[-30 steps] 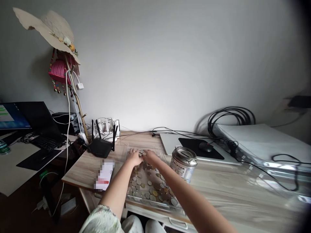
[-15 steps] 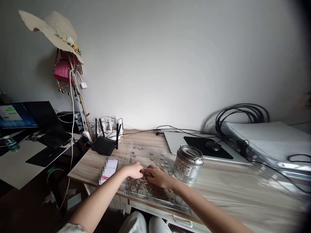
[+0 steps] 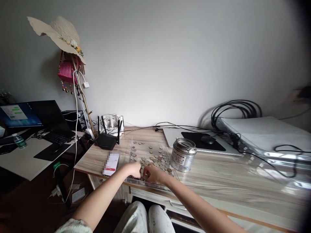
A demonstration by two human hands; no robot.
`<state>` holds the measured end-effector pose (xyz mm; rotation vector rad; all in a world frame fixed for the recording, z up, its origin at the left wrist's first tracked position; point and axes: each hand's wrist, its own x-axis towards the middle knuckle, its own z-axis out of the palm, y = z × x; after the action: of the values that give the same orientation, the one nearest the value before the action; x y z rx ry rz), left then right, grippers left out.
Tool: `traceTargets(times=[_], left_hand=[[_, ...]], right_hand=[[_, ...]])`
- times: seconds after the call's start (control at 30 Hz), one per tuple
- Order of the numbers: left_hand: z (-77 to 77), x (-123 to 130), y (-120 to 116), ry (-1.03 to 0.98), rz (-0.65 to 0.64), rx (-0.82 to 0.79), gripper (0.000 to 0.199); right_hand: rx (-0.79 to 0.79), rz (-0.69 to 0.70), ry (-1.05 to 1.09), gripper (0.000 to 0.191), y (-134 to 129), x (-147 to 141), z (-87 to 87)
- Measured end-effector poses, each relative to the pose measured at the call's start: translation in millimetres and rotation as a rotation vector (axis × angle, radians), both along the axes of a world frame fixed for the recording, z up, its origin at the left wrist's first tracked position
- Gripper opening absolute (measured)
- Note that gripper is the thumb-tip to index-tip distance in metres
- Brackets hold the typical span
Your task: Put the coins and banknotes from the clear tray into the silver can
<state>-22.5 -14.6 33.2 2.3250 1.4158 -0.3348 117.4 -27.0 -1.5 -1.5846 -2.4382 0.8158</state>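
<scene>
A clear shallow tray (image 3: 167,144) lies on the wooden desk, with many loose silver and a few golden coins (image 3: 160,158) spread across its bottom. Over the tray's near part, my left hand (image 3: 134,170) is closed, its fingers curled down among the coins; what they hold, if anything, is hidden. Just right of it, my right hand (image 3: 155,174) has its fingers bent together around a coin (image 3: 146,177) near the left hand's fingertips. To the tray's right stands a silver metal tin (image 3: 183,155) with a slotted lid.
A phone (image 3: 112,163) lies left of the tray, with a black router (image 3: 106,141) behind it. Back right are a laptop, a black mouse pad (image 3: 194,138) with a mouse (image 3: 208,139), and coiled cable (image 3: 233,111). The desk's front edge runs above my knees.
Both hands have drawn toward the tray's near edge, uncovering coins in the middle. The right hand's fingers have curled in more. The view has shifted slightly.
</scene>
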Motion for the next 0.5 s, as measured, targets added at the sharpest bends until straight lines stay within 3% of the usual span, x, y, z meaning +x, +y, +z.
traceTargets(times=[0.1, 0.27, 0.5], left_hand=[[3.0, -1, -5, -0.011, -0.037, -0.002, 0.016], [0.0, -1, -7, -0.110, 0.060, -0.014, 0.016], [-8.7, -1, -10, -0.197, 0.124, -0.162, 0.017]], right_hand=[[-0.017, 0.007, -0.006, 0.027, 0, -2, 1.1], [-0.045, 0.038, 0.037, 0.049, 1, -3, 3.8], [-0.125, 0.085, 0.036, 0.018, 3, -3, 2.4]])
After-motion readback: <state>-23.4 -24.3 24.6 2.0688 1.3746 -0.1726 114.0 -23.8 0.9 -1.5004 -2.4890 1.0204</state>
